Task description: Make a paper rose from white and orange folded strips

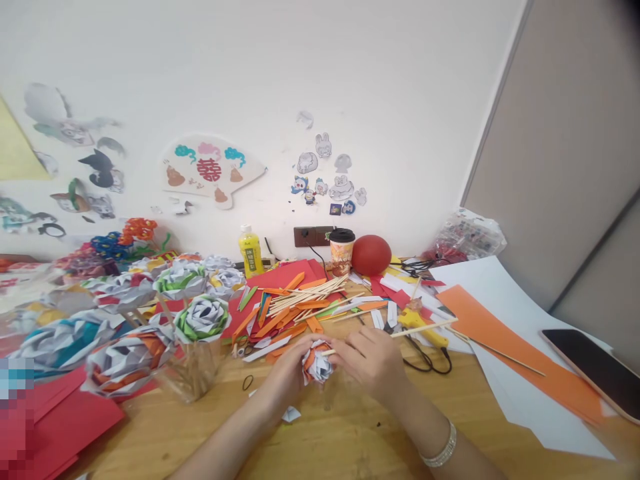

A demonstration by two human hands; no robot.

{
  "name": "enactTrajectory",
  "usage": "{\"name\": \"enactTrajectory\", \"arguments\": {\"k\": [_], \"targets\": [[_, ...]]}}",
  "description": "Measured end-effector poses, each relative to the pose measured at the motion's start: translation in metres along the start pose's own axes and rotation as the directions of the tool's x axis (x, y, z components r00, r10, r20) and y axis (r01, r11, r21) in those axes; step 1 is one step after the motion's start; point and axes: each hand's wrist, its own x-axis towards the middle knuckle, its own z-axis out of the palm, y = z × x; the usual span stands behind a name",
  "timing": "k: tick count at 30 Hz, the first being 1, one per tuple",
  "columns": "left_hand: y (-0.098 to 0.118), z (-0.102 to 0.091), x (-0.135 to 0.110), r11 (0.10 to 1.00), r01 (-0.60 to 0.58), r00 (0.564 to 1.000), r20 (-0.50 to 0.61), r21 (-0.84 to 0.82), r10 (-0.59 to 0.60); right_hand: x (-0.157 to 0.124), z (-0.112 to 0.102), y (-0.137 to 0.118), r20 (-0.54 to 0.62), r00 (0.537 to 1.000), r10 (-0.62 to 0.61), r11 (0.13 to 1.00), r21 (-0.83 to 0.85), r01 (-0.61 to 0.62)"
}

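A small folded paper flower [319,367], white with some orange, is held in my left hand [284,379], whose fingers are closed around its left side. My right hand [374,365] pinches a thin wooden stick [425,327] close to the flower. One end of the stick meets the flower; the other sticks out to the right past my knuckles. Whether the tip is inside the flower is hidden by my fingers. Just beyond both hands lie a bundle of wooden sticks [313,295] and folded orange paper strips [273,325].
Large finished paper flowers [203,319] stand in a clear cup [193,373] at left, beside red paper [75,417]. A yellow glue gun [425,328] with a black cable lies right. Behind are a bottle [251,253], a paper cup [342,255] and a red balloon [371,255]. A phone [595,370] lies far right.
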Motion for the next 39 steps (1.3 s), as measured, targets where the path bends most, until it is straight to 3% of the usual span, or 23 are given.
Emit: {"name": "enactTrajectory", "arguments": {"k": [6,11,17,28,32,35,39], "targets": [[-0.006,0.000,0.002,0.999,0.005,1.000,-0.005,0.046,-0.004,0.000,0.000,0.000,0.029,0.999,0.032,0.999,-0.012,-0.032],[-0.003,0.002,0.001,1.000,0.001,1.000,0.011,0.014,-0.002,0.001,-0.002,0.005,0.082,0.996,0.026,0.996,0.079,-0.033],[-0.004,0.003,0.001,1.000,0.000,1.000,-0.001,-0.009,0.000,0.003,-0.002,0.005,0.063,0.997,0.047,0.994,0.098,-0.053],[-0.004,0.008,-0.003,0.999,0.049,0.997,-0.066,0.008,-0.048,-0.010,0.014,0.001,0.112,0.992,0.057,0.995,0.081,-0.066],[-0.005,0.004,-0.002,0.991,0.085,0.994,0.074,-0.100,-0.078,-0.004,0.010,0.002,0.145,0.988,0.052,0.997,0.056,-0.061],[-0.006,0.000,-0.001,0.975,0.134,0.976,0.197,-0.178,-0.098,0.000,0.008,0.002,0.154,0.980,0.129,0.990,0.043,-0.137],[-0.005,-0.003,-0.001,0.962,0.187,0.961,0.240,-0.198,-0.138,0.000,0.008,0.007,0.149,0.977,0.153,0.976,0.133,-0.173]]}}
